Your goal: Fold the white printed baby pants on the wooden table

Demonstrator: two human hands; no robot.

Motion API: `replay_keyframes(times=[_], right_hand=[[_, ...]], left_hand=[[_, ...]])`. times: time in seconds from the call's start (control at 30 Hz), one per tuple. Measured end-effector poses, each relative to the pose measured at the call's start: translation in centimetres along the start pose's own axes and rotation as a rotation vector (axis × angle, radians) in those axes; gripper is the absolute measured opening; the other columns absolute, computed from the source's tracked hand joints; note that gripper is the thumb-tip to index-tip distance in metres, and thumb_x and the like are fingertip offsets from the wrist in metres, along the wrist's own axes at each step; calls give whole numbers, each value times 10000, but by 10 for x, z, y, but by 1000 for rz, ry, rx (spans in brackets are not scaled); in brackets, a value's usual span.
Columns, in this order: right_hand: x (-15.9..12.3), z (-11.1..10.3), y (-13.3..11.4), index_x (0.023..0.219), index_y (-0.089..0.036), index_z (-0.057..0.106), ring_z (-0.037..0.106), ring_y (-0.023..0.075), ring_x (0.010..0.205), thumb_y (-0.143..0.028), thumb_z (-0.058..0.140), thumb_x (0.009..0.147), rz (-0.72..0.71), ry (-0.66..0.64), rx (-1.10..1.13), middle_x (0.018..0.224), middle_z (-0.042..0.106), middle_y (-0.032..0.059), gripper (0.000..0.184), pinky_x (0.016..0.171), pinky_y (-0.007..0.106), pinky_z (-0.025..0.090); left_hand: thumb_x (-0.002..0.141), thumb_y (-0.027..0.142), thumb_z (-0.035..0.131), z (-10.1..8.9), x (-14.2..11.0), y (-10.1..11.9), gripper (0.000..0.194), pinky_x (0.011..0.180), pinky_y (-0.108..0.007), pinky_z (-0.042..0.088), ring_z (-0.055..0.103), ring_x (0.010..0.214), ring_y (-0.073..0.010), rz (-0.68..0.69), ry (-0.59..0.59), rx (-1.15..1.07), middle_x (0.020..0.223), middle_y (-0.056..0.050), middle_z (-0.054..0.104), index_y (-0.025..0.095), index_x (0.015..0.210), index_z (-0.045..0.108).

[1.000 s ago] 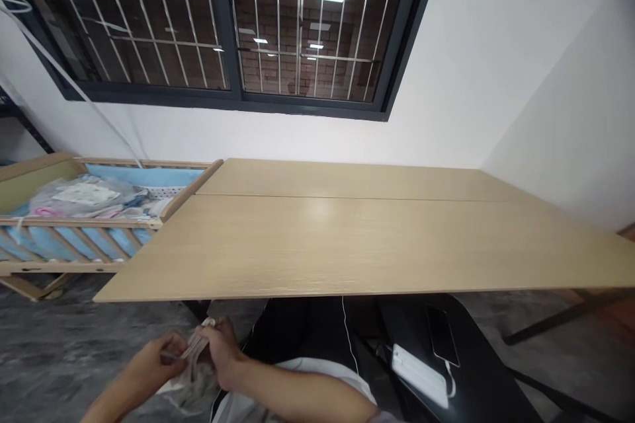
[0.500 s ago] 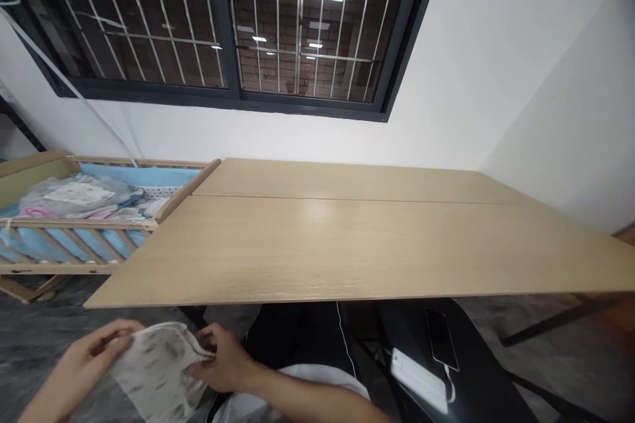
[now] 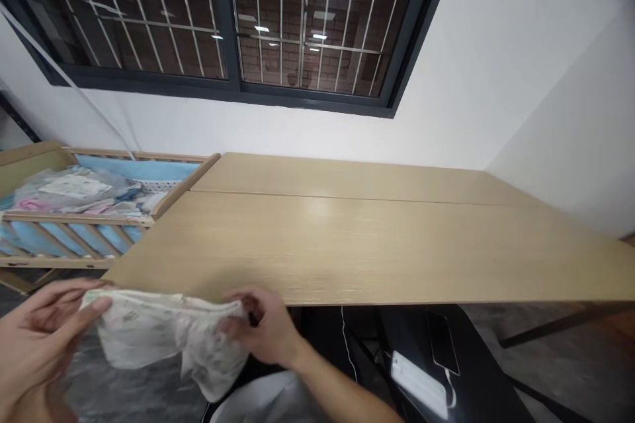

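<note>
From my head camera, I see my two hands out in front of me at the near left corner of the worktop, with a thin white cloth stretched between them. My left hand pinches one end of its upper edge, thumb lying along the front and fingers behind. My right hand pinches the other end between thumb and fingers, slightly blurred. The cloth carries a faint print, sags in folds and bunches toward my right hand; its lower part hangs over the grey floor, just in front of the worktop's near edge.

Beyond my left hand stands a wooden crib with blue lining, beside the worktop's left end; in it a clear plastic bag lies on some fabrics. To my right, on a black seat below the worktop, a dark phone lies near a white block, joined by a white cable. A barred window fills the wall ahead.
</note>
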State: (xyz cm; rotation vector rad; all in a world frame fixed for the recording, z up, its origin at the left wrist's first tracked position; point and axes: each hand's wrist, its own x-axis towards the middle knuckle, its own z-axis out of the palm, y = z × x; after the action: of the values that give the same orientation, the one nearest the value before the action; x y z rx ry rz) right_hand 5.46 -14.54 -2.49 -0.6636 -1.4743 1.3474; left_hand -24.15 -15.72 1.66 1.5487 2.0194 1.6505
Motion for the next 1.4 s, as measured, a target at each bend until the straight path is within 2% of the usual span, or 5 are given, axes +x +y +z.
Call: replay_keyframes(times=[0.27, 0.47, 0.67, 0.97, 1.4], right_hand=[[39, -95, -93, 992, -218, 710, 612, 145, 791, -434, 882, 690, -108, 218, 22, 879, 670, 23, 410, 674, 274, 529], [80, -173, -100, 1034, -191, 738, 628, 142, 766, -467, 842, 734, -76, 239, -34, 887, 714, 37, 421, 710, 291, 510], [139, -250, -57, 1120, -143, 684, 525, 115, 626, -525, 829, 700, 10, 299, -233, 686, 613, -24, 585, 621, 265, 447], [214, -311, 51, 833, -192, 594, 564, 133, 625, -439, 745, 723, 205, 460, -600, 694, 594, -13, 310, 591, 252, 488], [238, -331, 105, 922, -203, 661, 647, 163, 881, -275, 640, 814, 240, 463, -908, 919, 709, 16, 132, 865, 288, 473]], left_hand=[[638, 511, 835, 61, 58, 100, 413, 962, -441, 585, 702, 946, -247, 85, -212, -87, 960, -1, 759, 243, 934, 731], [615, 563, 851, 135, 95, 132, 467, 823, -358, 616, 709, 843, -220, 182, -431, -162, 923, -41, 762, 201, 879, 718], [702, 581, 755, 238, 144, 104, 480, 763, -295, 575, 697, 833, -196, 308, -680, -159, 948, -56, 738, 192, 977, 691], [713, 322, 746, 374, 168, 49, 242, 771, -294, 517, 644, 780, -175, 210, -687, 7, 892, -37, 714, 174, 896, 688], [736, 346, 693, 403, 167, 7, 247, 794, -288, 545, 659, 817, -168, 103, -606, 93, 914, -53, 725, 176, 906, 638]])
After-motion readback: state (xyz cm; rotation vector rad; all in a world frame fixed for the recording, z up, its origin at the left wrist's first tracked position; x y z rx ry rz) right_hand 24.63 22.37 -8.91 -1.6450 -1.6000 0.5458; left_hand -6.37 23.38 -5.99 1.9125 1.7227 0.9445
